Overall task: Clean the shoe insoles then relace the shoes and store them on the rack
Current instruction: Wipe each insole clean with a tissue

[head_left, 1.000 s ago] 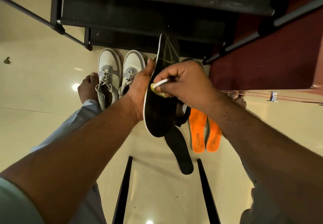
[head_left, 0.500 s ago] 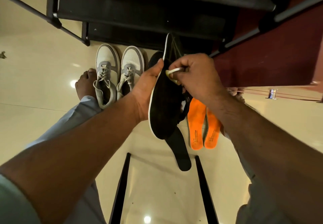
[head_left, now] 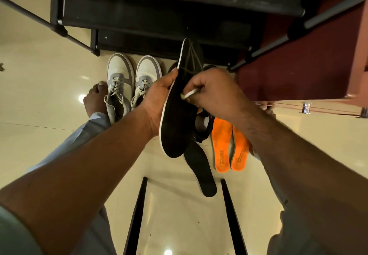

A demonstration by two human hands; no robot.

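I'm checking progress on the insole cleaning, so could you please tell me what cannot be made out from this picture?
Head view only:
- The cleaning tool in the right hand: only a white tip and a yellowish bit show; curled fingers hide the rest.
- The dark shoe on the floor: mostly covered by the held black insole and the right hand.
- The print on the orange insoles: too small to read.
- The rack: cut off by the top edge.

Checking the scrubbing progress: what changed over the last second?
The right hand, pinching the small brush, went up the black insole toward the toe, then came back to mid-insole. The left hand kept its grip. Grey shoes and orange insoles stayed on the floor.
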